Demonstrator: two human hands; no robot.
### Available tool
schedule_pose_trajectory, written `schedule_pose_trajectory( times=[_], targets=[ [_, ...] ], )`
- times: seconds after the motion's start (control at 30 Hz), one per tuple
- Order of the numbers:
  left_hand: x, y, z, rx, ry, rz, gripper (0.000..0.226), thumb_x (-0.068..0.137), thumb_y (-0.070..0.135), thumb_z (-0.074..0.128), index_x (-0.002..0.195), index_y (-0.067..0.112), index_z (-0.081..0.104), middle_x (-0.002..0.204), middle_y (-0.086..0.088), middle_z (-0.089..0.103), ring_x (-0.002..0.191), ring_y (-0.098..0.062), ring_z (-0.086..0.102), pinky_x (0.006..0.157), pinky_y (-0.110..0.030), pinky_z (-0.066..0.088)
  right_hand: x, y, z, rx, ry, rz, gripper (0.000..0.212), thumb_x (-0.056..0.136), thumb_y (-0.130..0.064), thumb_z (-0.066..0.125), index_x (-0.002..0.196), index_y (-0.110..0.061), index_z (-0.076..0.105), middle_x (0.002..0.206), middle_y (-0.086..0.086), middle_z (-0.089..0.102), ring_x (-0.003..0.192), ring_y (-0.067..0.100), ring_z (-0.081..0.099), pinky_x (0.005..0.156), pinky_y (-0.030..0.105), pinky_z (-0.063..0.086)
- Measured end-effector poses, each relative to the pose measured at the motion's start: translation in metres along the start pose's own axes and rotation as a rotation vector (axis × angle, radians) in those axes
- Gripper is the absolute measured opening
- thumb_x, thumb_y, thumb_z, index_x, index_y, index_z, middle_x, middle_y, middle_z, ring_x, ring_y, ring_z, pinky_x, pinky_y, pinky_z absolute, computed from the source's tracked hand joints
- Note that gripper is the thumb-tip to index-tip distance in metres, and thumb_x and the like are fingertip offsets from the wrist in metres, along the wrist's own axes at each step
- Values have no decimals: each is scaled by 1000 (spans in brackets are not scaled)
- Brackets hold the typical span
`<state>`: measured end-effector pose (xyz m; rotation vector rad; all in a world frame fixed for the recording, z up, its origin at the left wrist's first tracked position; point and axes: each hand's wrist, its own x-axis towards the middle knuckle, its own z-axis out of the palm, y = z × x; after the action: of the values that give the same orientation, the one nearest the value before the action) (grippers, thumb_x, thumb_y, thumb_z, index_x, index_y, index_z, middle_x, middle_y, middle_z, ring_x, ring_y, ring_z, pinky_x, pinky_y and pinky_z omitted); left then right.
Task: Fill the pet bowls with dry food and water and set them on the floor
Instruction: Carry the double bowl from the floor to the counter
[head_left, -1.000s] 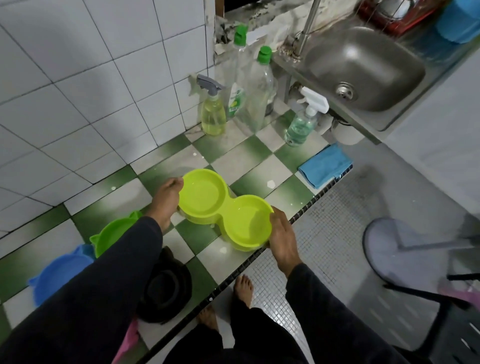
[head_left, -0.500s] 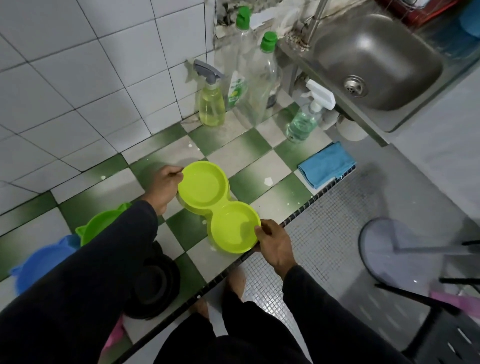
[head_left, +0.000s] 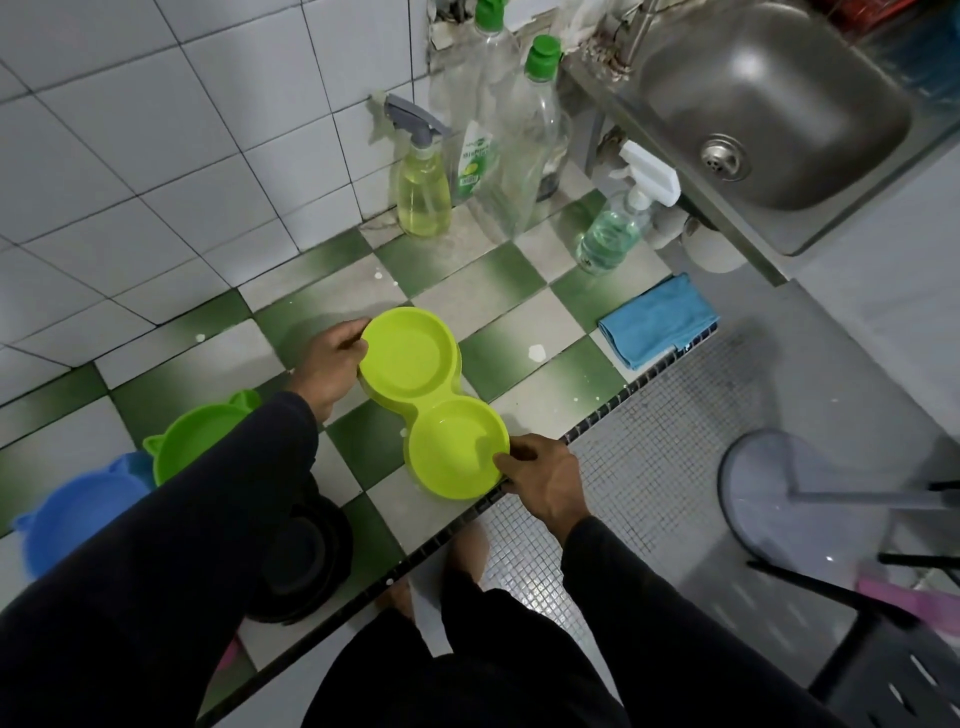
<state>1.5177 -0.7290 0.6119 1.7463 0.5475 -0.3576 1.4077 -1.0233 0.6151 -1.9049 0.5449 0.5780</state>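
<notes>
Two hands are holding one lime double bowl (head_left: 435, 402) over the green-and-white checkered counter (head_left: 524, 332); its near well is hanging at the counter's front edge, both wells looking empty. Largest first: steel sink (head_left: 779, 104) is sitting at upper right, lower than it sat in the view a second ago, since the camera has tilted. Blurred grey stool (head_left: 795, 514) is standing on the mosaic floor (head_left: 649, 467) at right. Blue bowl (head_left: 72, 512) and green eared bowl (head_left: 197, 441) are lying at left, partly hidden by the dark sleeve; black bowl (head_left: 306, 561) is sitting just beside them, under the forearm.

Double bowl has swung since the earlier frames: its long axis is now running more toward the person, near well pulled closer to the edge. Left hand (head_left: 330, 366) is gripping the far well's rim, fingers (head_left: 353, 338) curled over it. Right hand (head_left: 545, 480) is pinching the near well's rim, thumb on top; a second ago it was lying flatter against the side.

Two clear green-capped bottles (head_left: 519, 135), a yellow spray bottle (head_left: 423, 192) and a pale green spray bottle (head_left: 613, 234) are standing by the wall. Blue cloth (head_left: 657, 319) is lying folded at the counter edge. Bare feet (head_left: 467, 551) are showing below.
</notes>
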Motion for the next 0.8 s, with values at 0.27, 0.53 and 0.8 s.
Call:
schedule_pose_trajectory(
  times=[0.27, 0.53, 0.8],
  targets=[
    [-10, -4, 7, -17, 46, 6, 27, 106, 9, 50, 126, 24, 59, 130, 1, 64, 122, -22, 61, 110, -50, 48, -3, -7, -5, 9, -15, -26, 30, 83, -13, 80, 113, -17, 75, 95, -13, 73, 91, 17, 73, 82, 45, 63],
    [-13, -8, 1, 43, 61, -4, 29, 104, 12, 52, 123, 32, 60, 128, 5, 66, 121, -21, 62, 107, -52, 51, -5, -10, -6, 6, -36, -45, 40, 89, -14, 74, 129, -15, 68, 109, -4, 71, 100, 20, 71, 86, 46, 62],
    [-38, 13, 11, 185, 73, 35, 48, 105, 21, 56, 152, 20, 44, 154, -7, 48, 138, -25, 48, 109, -37, 40, -3, -24, -11, -161, -29, -83, 59, 95, -37, 69, 146, -16, 50, 126, 14, 66, 107, 26, 66, 95, 38, 56]
  ],
)
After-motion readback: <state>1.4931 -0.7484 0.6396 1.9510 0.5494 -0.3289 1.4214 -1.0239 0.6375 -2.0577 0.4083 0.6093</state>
